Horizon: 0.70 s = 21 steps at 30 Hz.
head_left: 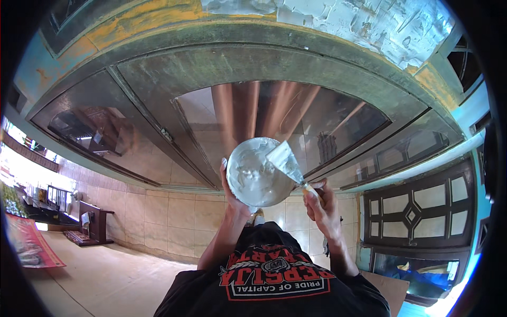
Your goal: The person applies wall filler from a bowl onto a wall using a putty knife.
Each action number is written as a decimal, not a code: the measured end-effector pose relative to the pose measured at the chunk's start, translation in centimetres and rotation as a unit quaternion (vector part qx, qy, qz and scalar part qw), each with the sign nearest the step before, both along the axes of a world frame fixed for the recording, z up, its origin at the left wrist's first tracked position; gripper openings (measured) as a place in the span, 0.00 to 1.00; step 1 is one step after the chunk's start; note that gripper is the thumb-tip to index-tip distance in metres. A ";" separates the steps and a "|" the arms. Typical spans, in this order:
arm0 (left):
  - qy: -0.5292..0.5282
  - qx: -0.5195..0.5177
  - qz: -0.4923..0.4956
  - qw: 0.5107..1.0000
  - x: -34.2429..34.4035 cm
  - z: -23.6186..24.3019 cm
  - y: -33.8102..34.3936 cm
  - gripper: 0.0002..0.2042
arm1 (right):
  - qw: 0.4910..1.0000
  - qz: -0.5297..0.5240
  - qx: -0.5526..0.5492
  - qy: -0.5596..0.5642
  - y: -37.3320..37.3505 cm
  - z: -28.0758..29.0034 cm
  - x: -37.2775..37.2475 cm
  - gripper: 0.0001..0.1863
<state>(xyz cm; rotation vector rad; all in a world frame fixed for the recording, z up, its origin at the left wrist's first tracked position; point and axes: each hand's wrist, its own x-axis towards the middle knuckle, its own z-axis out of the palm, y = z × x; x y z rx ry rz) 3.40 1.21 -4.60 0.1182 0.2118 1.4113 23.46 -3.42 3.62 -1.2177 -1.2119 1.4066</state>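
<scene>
Left hand (237, 202): curled round the left side of a round tub (270, 203), fingers bent against the outer wall, whitish smear at one fingertip. Reach beneath the base hidden; cannot tell how far.

Right hand (321, 203): closed round the pale handle of a putty knife (284, 160), no slack visible. Blade slanting up and leftward over the right part of the tub's mouth, coated white. Cannot tell whether touching the contents or just clear.

Tub: between both hands, in front of the black T-shirt (248, 288), mouth up. Inside, off-white paste (251, 177), lumpy at centre, smeared up the wall.

Around: dark wooden door (158, 74) with glass panes ahead, copper-brown curtains (235, 113) showing in the glass, beige tiles (179, 216) below, rough white coating (359, 24) above.

Main worry: tub tipping, apparently supported by one hand only. Likely causes: paste-slick fingers, or hard scraping at the right rim, opposite the hold. Next: drips on T-shirt or tiles, from an overloaded blade or a hasty swing past the rim. Also possible: blade knocking the glass, through misjudged clearance; depth not readable here.
</scene>
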 end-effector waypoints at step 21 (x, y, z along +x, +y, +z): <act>-0.013 -0.008 0.004 1.000 0.1 0.9 -0.1 0.34 | 0.998 0.047 -0.040 -0.013 0.3 0.5 0.1 0.12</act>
